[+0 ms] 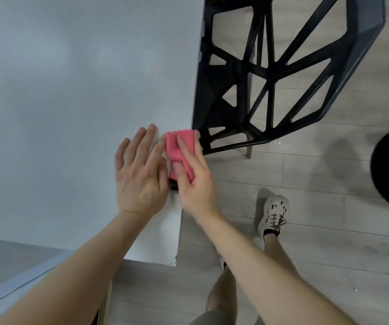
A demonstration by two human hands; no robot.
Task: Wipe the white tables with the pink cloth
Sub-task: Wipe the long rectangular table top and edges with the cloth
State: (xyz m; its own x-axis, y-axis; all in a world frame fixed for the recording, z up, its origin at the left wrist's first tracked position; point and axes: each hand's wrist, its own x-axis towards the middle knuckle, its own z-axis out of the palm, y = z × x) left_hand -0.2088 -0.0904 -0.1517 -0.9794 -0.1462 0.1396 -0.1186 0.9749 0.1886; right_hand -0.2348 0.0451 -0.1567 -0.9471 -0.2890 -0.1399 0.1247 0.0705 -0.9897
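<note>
At table (pixel 71 90) edge, right hand (pixel 194 184) holds folded cloth (pixel 185 140).

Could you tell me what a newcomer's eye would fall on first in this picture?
The bright pink cloth, folded small and gripped by the right hand at the white table's right edge, stands out first. The left hand lies flat on the table just beside it. Next comes the black chair with its open geometric frame, standing on the grey plank floor close beside that edge.
</note>
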